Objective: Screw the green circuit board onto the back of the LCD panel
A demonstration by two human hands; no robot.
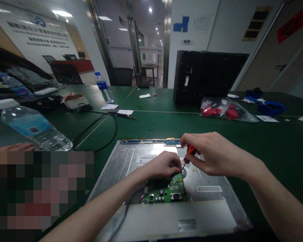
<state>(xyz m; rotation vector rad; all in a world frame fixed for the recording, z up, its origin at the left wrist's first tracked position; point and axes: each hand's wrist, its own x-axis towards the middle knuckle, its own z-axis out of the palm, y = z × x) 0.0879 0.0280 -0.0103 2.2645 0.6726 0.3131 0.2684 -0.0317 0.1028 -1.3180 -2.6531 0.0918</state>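
Note:
A silver metal display panel [212,208] lies back-up on the green table. A green circuit board [166,193] sits on its middle. My right hand [214,153] is closed on a small red-handled screwdriver [189,154], its tip pointing down at the board's upper right corner. My left hand [164,164] rests on the board's top edge with its fingers curled and pinched beside the screwdriver tip; what they hold is hidden. A grey cable [126,211] runs from the board toward me.
A water bottle [35,129] lies at the left and another bottle [104,87] stands further back. Black cables [101,129] loop on the table. A black case [204,77] and a bag of red parts [224,110] sit behind. Another person's hand [12,149] rests at the left.

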